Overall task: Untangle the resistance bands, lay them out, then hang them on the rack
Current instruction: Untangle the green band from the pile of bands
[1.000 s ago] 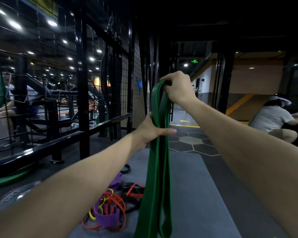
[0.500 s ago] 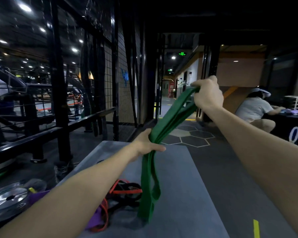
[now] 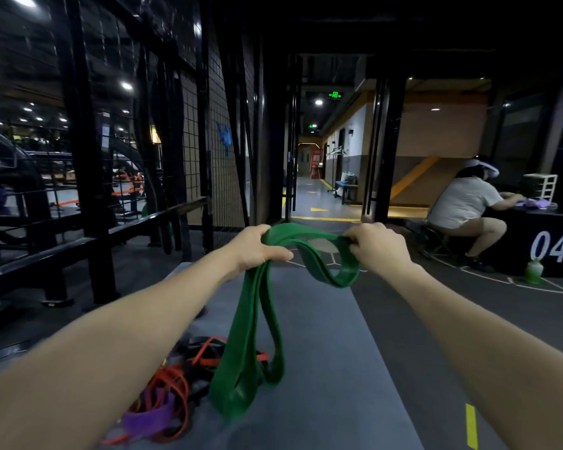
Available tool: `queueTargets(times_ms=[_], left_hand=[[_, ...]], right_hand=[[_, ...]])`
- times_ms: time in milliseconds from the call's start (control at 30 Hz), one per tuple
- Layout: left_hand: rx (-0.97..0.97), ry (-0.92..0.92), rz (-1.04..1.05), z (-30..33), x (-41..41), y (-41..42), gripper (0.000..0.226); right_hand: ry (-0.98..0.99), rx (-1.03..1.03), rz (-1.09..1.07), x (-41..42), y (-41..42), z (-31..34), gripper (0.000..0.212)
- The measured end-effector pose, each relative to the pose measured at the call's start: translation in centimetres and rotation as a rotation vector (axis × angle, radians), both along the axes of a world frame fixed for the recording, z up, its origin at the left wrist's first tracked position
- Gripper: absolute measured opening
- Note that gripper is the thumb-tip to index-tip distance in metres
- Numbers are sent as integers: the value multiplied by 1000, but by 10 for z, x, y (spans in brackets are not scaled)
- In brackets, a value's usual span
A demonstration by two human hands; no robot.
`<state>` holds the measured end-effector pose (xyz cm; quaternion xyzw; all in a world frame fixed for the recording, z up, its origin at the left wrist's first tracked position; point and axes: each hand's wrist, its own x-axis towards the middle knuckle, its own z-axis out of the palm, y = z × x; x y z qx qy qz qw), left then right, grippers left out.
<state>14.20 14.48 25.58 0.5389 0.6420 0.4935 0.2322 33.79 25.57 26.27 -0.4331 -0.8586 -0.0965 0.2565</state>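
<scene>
Fingers curled tight on both sides: the left hand (image 3: 257, 248) wraps round a bunched part of the green band (image 3: 251, 336) in the middle of the frame, thumb pointing right across it, and the right hand (image 3: 376, 246) pinches and grips the same band a little to the right, at the same height. Between the two fists the band arches over and sags in a twisted loop below the right hand. From the left fist the rest hangs down in long folds, its lower end blurred and reaching the grey mat (image 3: 322, 368). At lower left on that mat lies a tangle of other bands (image 3: 173, 394), red, purple and black, just beside the green one's hanging end. A black metal rack (image 3: 85, 157) stands along the left of the frame. At far right a seated person (image 3: 462, 203) leans toward a dark counter.
</scene>
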Motion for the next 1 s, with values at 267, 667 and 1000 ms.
queueTargets(times_ms=[267, 667, 1000], left_hand=[[-133, 204, 64, -15, 0, -16, 28], [-328, 453, 82, -50, -25, -28, 58], [-414, 1017, 263, -33, -104, 25, 35]], right_hand=[[327, 151, 1, -13, -10, 40, 16], [769, -120, -233, 44, 20, 31, 21], [823, -329, -207, -3, 71, -44, 26]])
